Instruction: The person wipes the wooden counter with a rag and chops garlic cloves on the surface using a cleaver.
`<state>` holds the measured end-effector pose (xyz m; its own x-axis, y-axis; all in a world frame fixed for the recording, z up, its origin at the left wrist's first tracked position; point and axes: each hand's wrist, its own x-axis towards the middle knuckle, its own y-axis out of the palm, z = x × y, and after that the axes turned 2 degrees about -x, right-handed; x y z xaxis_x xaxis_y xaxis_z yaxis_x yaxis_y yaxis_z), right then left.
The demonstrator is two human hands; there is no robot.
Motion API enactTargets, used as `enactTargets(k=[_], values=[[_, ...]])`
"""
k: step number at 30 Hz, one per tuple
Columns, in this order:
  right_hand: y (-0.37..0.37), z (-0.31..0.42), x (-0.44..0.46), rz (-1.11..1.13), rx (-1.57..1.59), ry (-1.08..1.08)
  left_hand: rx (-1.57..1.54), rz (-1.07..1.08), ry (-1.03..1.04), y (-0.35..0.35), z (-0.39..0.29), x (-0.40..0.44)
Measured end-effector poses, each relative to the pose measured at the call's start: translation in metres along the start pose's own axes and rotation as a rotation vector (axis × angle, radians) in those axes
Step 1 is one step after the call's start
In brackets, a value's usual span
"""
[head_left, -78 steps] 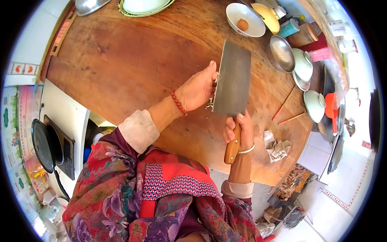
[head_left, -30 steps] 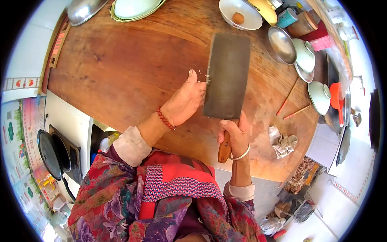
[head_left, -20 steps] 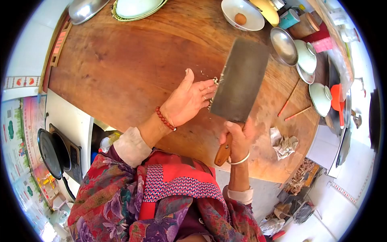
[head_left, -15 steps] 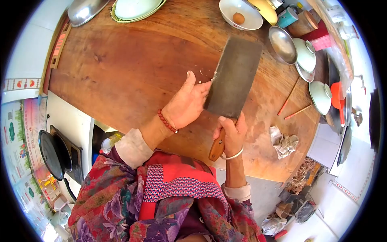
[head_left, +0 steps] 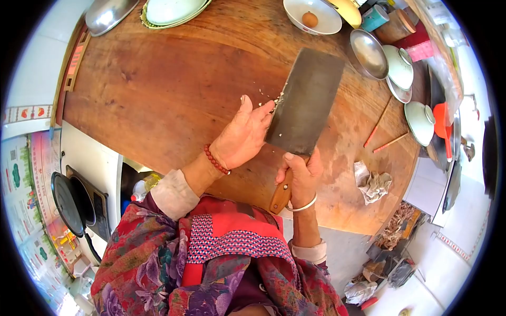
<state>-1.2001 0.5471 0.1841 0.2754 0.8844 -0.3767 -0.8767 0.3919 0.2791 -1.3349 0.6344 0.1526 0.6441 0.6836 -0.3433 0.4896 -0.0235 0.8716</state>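
A broad cleaver (head_left: 307, 100) lies almost flat over the wooden tabletop, its dark blade pointing away from me. My right hand (head_left: 301, 176) is closed around its wooden handle, whose butt end sticks out below the fingers. On the blade's left side, my left hand (head_left: 243, 130) has its thumb raised and its fingers stretched toward the edge. Small pale chopped bits (head_left: 278, 101) cling along that edge by the fingertips, and a few crumbs are scattered on the wood. Whether the fingertips touch the steel is hard to see.
At the back stands a white bowl (head_left: 313, 21) with an egg in it. Metal and pale green bowls (head_left: 420, 124) line the right side, near two chopsticks (head_left: 378, 122). A crumpled cloth (head_left: 372, 182) lies front right. A lidded pan (head_left: 68, 203) is at left.
The cleaver's handle end has shifted slightly down and left. More pale bits show at the blade's edge by my left fingertips, and one speck now shows on the blade.
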Motion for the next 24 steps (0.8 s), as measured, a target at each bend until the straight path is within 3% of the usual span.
enactTargets(k=[7, 12, 19, 24], values=[[-0.015, 0.002, 0.016, -0.082, -0.284, -0.059, -0.049, 0.018, -0.08, -0.015, -0.006, -0.01], [0.001, 0.012, 0.012, -0.056, -0.003, -0.107, -0.28, 0.261, -0.068, -0.017, -0.001, -0.006], [0.009, 0.009, 0.005, -0.017, 0.13, -0.034, -0.37, 0.279, -0.024, -0.009, 0.001, -0.004], [0.009, 0.003, 0.007, -0.01, 0.32, 0.05, -0.375, 0.073, -0.02, 0.01, 0.002, -0.007]])
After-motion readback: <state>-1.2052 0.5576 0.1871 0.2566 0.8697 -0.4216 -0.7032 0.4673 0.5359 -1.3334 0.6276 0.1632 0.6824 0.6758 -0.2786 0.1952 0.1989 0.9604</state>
